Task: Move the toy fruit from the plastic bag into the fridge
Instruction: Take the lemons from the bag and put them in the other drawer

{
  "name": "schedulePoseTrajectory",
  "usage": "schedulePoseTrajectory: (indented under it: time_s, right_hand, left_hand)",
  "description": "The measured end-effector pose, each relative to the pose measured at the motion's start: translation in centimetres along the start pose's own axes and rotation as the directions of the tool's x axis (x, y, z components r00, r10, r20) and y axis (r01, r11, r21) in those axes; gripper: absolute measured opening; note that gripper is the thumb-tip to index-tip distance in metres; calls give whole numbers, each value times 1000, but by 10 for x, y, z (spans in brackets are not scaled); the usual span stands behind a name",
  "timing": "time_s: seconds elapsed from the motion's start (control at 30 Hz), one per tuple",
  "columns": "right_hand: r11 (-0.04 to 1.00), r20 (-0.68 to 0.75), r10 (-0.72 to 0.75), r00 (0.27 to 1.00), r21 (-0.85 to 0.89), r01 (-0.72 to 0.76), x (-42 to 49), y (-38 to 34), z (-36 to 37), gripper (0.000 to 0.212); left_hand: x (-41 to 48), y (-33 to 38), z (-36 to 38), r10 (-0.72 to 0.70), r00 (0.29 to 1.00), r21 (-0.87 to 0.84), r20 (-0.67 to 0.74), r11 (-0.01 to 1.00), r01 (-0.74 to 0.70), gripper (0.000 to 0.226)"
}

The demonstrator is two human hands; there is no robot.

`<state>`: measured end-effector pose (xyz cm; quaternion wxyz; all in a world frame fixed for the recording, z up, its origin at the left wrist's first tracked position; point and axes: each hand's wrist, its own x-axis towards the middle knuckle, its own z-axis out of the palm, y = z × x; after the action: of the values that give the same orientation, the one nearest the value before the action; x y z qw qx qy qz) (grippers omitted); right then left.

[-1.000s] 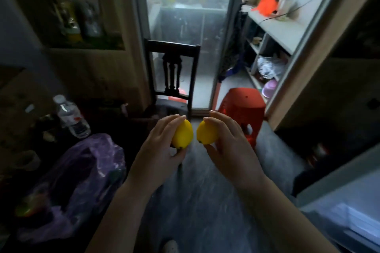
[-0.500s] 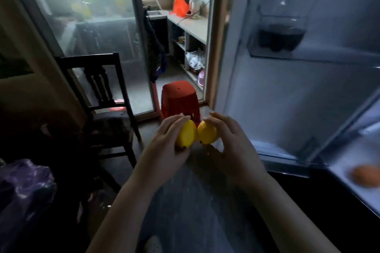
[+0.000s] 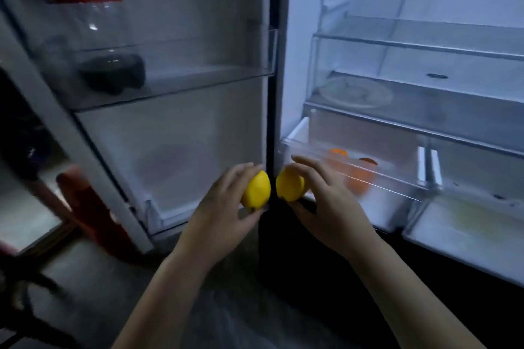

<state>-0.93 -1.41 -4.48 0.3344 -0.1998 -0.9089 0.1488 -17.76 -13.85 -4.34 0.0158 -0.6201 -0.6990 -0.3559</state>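
two bare forearms reach up from the bottom edge. the left hand (image 3: 224, 215) has its fingers and thumb curled round the first toy lemon (image 3: 256, 190). the right hand (image 3: 329, 207) grips the second toy lemon (image 3: 289, 184) the same way. the two yellow lemons sit side by side with a narrow gap between them. they are held low in front of the open fridge (image 3: 297, 65), about where the door meets the cabinet, and neither is inside it.

just beyond the right hand is a clear drawer (image 3: 397, 190) with two orange toy fruits (image 3: 358, 183) inside, both blurred. a second drawer (image 3: 467, 224) lies to its right. above them run two glass shelves (image 3: 425, 45).

to the left, the fridge door (image 3: 184, 136) carries one door bin (image 3: 198, 65) holding one bottle (image 3: 107, 45) with dark liquid at its base. one blurred red stool (image 3: 90, 207) shows past the door.
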Motion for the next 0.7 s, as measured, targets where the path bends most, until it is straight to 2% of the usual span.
schedulePoseTrajectory:
  time_s: [0.23, 0.37, 0.5, 0.7]
  right_hand:
    - [974, -138, 179, 974, -114, -196, -49, 51, -66, 59]
    - [925, -231, 298, 926, -169, -339, -81, 71, -101, 59]
    - [862, -296, 404, 866, -194, -468, -114, 94, -129, 57]
    - [766, -332, 511, 793, -242, -595, -137, 136, -160, 57]
  left_hand:
    - [65, 59, 66, 243, 957, -170, 156, 961, -217, 67]
    - [96, 92, 107, 405, 886, -300, 225, 894, -332, 67]
    - [121, 124, 152, 531, 804, -345, 268, 832, -434, 68]
    - [158, 163, 215, 618, 705, -449, 347, 770, -454, 70]
